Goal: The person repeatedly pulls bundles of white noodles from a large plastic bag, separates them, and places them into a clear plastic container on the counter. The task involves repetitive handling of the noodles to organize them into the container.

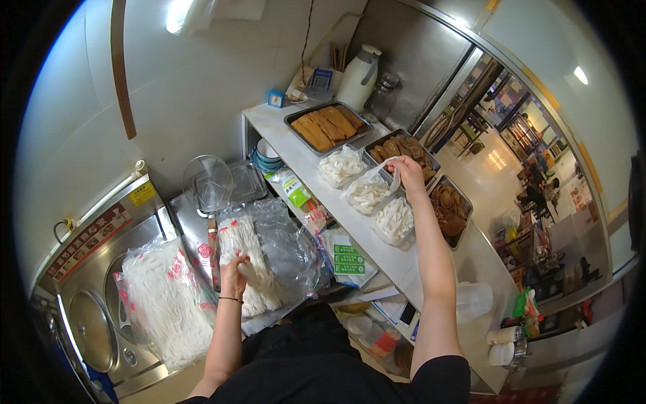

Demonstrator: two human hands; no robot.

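Observation:
Over the counter on the right, my right hand [406, 172] is closed on the pulled-up top of a thin plastic bag [367, 194] with white noodles in it. Two similar bags sit beside it, one noodle bag [341, 166] farther away and another noodle bag [393, 222] nearer. At the lower left, my left hand [233, 275] is closed at the edge of a long pile of white noodles [243, 237], and a pale bit shows by its fingers. That pile lies on spread clear plastic [291, 246]. Left of it rests a large bag of noodles [168, 303].
Trays of brown slabs [328, 128], brown pieces [404, 148] and darker pieces [449, 207] line the counter. A white jug [359, 79] stands behind. At left are a wire strainer [207, 183] and a steel cooker with a round lid [93, 330]. A plastic tub [474, 301] stands at right.

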